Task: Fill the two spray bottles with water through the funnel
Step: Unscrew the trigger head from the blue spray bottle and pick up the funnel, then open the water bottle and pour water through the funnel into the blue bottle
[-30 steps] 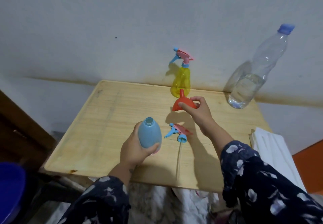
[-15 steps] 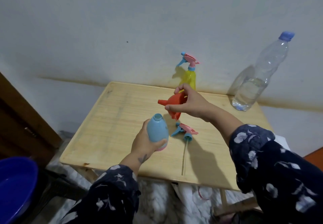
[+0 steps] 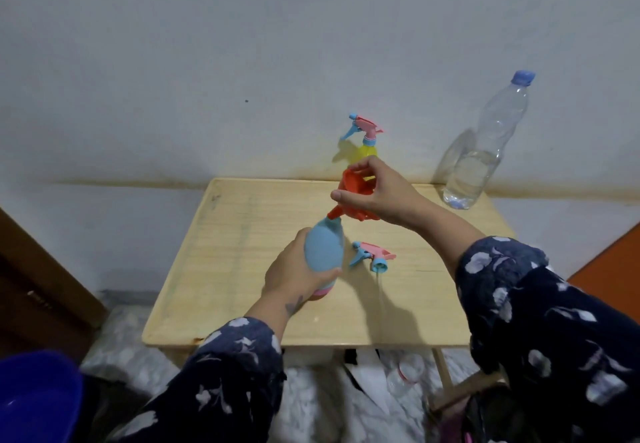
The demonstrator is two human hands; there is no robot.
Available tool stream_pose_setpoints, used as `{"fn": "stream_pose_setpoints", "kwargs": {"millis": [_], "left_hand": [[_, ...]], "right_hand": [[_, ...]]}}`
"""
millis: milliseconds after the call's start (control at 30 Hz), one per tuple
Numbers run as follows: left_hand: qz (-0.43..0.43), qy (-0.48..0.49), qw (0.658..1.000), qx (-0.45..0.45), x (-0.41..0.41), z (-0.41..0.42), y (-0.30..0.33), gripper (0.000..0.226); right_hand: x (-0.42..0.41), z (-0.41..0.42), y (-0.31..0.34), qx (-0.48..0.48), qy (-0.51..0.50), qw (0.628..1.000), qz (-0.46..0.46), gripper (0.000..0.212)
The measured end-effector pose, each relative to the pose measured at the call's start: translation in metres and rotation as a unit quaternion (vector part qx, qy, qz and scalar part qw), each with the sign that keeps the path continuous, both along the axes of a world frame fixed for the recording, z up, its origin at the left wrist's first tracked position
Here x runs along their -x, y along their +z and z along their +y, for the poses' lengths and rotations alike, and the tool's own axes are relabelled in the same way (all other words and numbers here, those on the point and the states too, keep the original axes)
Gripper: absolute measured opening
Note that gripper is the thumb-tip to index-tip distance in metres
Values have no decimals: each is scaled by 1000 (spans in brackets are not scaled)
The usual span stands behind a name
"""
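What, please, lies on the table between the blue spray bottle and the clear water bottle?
In the head view, the detached spray head lies right of the blue spray bottle; bare table runs on to the water bottle.

You see: blue bottle (image 3: 323, 252) | red-orange funnel (image 3: 355, 188) | yellow bottle (image 3: 366, 150), pink-blue trigger | pale wood table (image 3: 242, 269) | navy floral sleeves (image 3: 554, 321)

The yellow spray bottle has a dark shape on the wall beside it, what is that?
Head view: that is the shadow of the yellow spray bottle, thrown left onto the wall, so the light comes from the right; the water bottle casts one too, and the arms darken the table.
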State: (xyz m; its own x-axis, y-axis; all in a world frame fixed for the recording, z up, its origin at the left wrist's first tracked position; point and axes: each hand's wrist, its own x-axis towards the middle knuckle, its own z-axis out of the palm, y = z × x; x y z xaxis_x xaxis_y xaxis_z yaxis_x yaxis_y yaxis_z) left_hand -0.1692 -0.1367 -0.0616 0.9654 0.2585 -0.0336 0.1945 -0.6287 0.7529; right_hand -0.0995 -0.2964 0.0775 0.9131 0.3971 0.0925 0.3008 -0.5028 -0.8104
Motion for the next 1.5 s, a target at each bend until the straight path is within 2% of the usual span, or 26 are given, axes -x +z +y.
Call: {"fn": "stream_pose_setpoints", "kwargs": {"millis": [167, 267, 400, 467, 600, 667, 800, 900, 967, 1067, 1133, 1300, 1500], "left_hand": [[-7, -38, 999, 19, 6, 6, -3, 81], [-7, -38, 996, 77, 6, 4, -11, 79], [-30, -35, 980, 192, 1, 3, -30, 92], [-27, -37, 975, 216, 0, 3, -37, 85], [-17, -41, 975, 219, 2, 3, -45, 77], [-10, -66, 976, 209, 5, 6, -44, 82], [2, -92, 976, 196, 5, 22, -35, 71], [33, -112, 981, 156, 4, 41, -22, 75], [55, -145, 985, 81, 3, 57, -9, 79], [49, -167, 983, -51, -7, 80, 19, 62], [33, -160, 982, -99, -20, 92, 42, 50], [10, -189, 964, -184, -59, 87, 104, 40], [36, -247, 939, -235, -101, 24, 143, 46]], "right_hand": [[16, 19, -12, 69, -8, 998, 1, 66], [25, 34, -25, 99, -16, 994, -39, 76], [33, 43, -41, 154, -23, 985, -78, 86], [37, 44, -49, 164, -38, 982, -81, 87], [44, 49, -58, 147, -73, 982, -93, 84], [45, 52, -59, 159, -80, 978, -105, 85], [45, 54, -58, 189, -92, 973, -98, 86], [45, 55, -54, 214, -97, 969, -78, 83], [44, 55, -49, 196, -109, 973, -60, 75], [38, 46, -39, 155, -127, 979, -27, 61], [33, 33, -33, 158, -139, 977, -11, 52], [22, -8, -21, 250, -160, 954, 39, 47], [-1, -71, -8, 298, -161, 937, 84, 51]]}}
